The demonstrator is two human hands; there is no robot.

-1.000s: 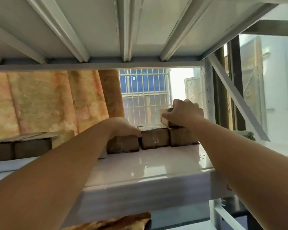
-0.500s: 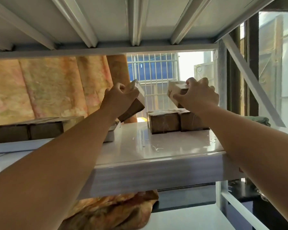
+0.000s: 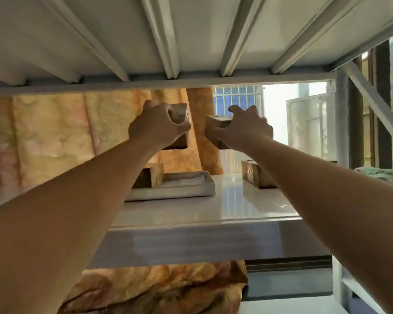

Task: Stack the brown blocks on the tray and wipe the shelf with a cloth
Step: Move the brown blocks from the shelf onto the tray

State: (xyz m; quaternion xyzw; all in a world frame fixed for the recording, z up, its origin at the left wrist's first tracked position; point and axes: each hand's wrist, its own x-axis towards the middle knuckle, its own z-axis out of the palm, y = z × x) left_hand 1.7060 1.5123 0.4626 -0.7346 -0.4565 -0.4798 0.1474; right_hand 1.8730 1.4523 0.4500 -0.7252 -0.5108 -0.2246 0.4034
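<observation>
My left hand (image 3: 156, 125) grips a brown block (image 3: 179, 114) held up in the air above the white tray (image 3: 173, 192). My right hand (image 3: 245, 128) grips a second brown block (image 3: 213, 130) at about the same height, just to the right. One brown block (image 3: 153, 175) stands in the tray, partly hidden by my left arm. More brown blocks (image 3: 253, 174) stand on the glossy white shelf (image 3: 236, 205) to the right, behind my right forearm. A green cloth (image 3: 381, 174) lies at the far right edge.
The shelf above has metal ribs (image 3: 168, 41) close over my hands. An orange-yellow curtain (image 3: 66, 132) hangs behind the shelf and bunches below it. A barred window (image 3: 236, 98) and a diagonal brace (image 3: 372, 100) are at the right.
Both hands have carried their blocks up and to the left, towards the tray. The view has shifted left, so the tray now shows below my hands.
</observation>
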